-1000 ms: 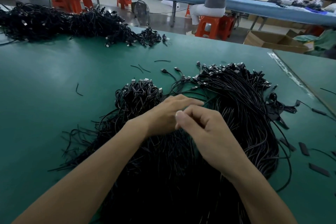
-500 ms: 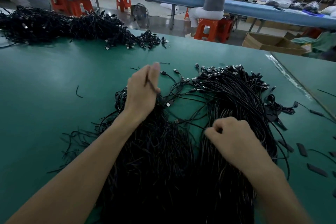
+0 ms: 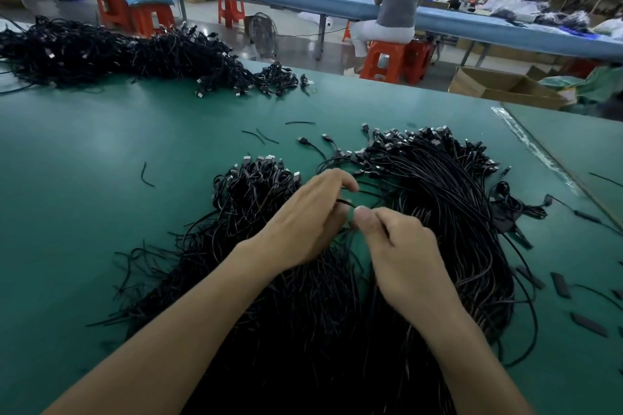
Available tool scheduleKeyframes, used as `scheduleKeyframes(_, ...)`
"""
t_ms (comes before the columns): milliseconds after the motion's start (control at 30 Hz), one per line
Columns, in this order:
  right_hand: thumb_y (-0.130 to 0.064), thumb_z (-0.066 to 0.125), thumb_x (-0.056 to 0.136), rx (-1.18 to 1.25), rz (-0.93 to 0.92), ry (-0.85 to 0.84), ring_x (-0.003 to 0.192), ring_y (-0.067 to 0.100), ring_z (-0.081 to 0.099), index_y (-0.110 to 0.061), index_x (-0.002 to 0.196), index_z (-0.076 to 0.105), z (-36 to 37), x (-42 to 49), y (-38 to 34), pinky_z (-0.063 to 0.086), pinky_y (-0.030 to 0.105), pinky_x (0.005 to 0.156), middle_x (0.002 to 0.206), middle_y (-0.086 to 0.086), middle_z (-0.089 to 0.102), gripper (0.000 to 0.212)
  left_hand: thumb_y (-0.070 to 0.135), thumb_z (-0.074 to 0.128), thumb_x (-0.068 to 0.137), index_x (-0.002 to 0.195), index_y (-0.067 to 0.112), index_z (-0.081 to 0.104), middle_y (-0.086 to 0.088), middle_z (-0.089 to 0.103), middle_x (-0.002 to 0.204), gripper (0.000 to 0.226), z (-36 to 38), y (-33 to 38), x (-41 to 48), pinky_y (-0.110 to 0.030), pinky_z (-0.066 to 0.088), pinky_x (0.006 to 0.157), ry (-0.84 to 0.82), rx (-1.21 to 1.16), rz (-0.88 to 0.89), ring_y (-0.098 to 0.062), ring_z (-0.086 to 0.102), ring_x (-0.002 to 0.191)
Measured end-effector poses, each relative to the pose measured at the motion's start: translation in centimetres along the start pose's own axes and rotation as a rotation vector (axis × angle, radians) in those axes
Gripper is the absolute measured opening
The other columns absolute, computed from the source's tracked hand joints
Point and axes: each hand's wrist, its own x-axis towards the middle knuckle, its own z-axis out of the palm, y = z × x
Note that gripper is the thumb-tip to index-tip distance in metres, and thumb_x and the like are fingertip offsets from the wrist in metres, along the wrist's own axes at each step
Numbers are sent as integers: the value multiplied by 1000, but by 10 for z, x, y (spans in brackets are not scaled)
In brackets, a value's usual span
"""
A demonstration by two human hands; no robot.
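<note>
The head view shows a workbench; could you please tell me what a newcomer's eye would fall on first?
First, the big heap of black cables across the near middle of the green table, with the left hand and right hand close together above it, pinching a thin black cable. Next, a second cable pile at the table's far left, and a person seated on an orange stool beyond it.

Open green table to the left, cable heaps crowding centre and right, another heap far-left.
</note>
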Motion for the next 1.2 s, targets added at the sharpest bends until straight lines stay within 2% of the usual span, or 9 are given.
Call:
scheduleKeyframes(233,-38,50,101,313,-5,373,38,3,24,-24,74,62,-17,6,6,21,18,38,43,-14,33,33,25,60,98,83,20,66,-5,59,61,17,-13,-2,4,-19,31,44,223,-280,-235,-6,37,47)
scheduleKeyframes(300,-39,50,102,366,32,411,39,3,23,-26,75,61,-20,8,9,22,20,37,44,-14,33,32,37,66,93,76,15,64,4,53,57,28,-22,3,0,-19,37,49,74,-322,-304,-7,39,48)
scheduleKeyframes(433,-40,49,102,378,94,466,42,4,30,-31,76,62,-21,11,20,30,21,40,47,-16,38,31,69,50,87,69,22,68,9,36,52,54,-45,15,-21,-20,29,48,-590,-581,-497,-10,30,47)
scheduleKeyframes(600,-38,56,98,322,123,156,51,19,45,-29,74,71,-7,12,29,41,46,47,60,8,60,30,51,46,100,66,20,64,7,23,51,50,-51,43,-32,-18,17,39,-693,-1220,-330,-8,16,43)
scheduleKeyframes(767,-32,56,99,264,4,-346,48,10,29,-34,66,67,10,0,23,23,30,48,52,-8,37,35,43,43,99,79,16,72,11,33,51,44,-36,55,-15,-14,29,36,-152,-1508,-384,-2,26,42)
scheduleKeyframes(867,-34,53,100,200,-63,-450,49,7,32,-40,71,65,6,-7,18,28,29,48,52,-12,39,32,33,41,103,85,11,76,5,44,55,45,-23,44,-13,-19,38,41,165,-1330,-469,-6,38,45)
scheduleKeyframes(967,-42,54,96,165,-131,-417,49,17,40,-40,70,64,-10,-9,8,37,38,51,53,-5,48,28,25,39,107,88,8,71,3,60,62,41,-14,34,-20,-23,51,55,236,-797,-431,-14,59,54)
scheduleKeyframes(1067,-53,50,88,200,-210,-273,50,18,50,-30,78,69,-24,-6,-1,44,37,52,60,0,59,31,26,41,106,82,18,69,5,69,69,38,-17,34,-27,-20,49,63,62,-394,-376,-11,66,63)
scheduleKeyframes(1200,-51,63,90,307,-227,-64,54,10,51,-25,76,69,-33,7,-4,43,23,51,64,-2,62,29,37,38,104,71,14,64,-1,60,52,48,-17,55,-38,-23,45,42,-226,-764,-531,-16,53,39)
